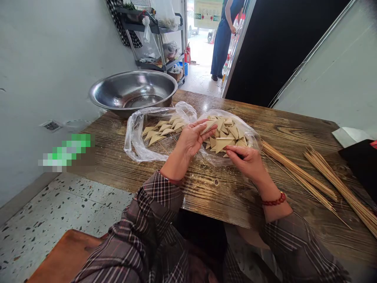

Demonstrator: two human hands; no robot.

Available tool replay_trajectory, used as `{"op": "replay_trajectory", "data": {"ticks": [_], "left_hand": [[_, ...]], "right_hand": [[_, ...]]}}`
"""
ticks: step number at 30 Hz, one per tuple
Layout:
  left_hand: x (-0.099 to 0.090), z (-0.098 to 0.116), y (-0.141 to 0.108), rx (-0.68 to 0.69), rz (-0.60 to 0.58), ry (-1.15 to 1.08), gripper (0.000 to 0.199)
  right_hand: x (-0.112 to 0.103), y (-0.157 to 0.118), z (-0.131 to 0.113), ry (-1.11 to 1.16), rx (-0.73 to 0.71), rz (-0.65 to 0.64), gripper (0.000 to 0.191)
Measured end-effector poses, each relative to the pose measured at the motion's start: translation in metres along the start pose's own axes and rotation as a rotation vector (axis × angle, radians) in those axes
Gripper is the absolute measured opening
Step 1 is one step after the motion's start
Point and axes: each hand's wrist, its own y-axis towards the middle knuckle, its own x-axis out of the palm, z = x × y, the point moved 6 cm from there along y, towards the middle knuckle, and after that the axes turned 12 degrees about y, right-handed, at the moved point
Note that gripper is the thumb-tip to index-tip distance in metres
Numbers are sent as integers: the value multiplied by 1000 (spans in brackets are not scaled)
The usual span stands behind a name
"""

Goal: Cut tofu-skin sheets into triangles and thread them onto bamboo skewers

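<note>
My left hand [193, 137] is closed on a flat tan triangular tofu piece [208, 126], pinched between thumb and fingers. Just right of it, my right hand [246, 159] grips another tofu piece [223, 144] by its lower edge. Both hands are over an open clear plastic bag [253, 137] that holds a heap of loose triangular pieces [232, 129]. On the left, a second clear bag [132, 145] lies spread under tofu pieces [156, 138] set in overlapping rows. A thin skewer [163, 147] sticks out near them; its far end is hidden.
A large steel basin [103, 92] stands at the table's far left. Two bundles of bamboo skewers, a nearer one [300, 173] and one [338, 188] farther right, lie on the wooden table [212, 196]. Behind are a shelf cart [159, 29] and a person [222, 43] in the doorway.
</note>
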Motion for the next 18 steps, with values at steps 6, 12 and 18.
{"op": "replay_trajectory", "data": {"ticks": [6,12,18], "left_hand": [[1,1,-1,17,2,26,13],[3,2,-3,63,3,66,13],[4,2,-3,96,-2,120,15]], "right_hand": [[-1,0,3,6,6,5,20],[-2,0,5,8,28,11,20],[-1,0,2,10,17,13,21]]}}
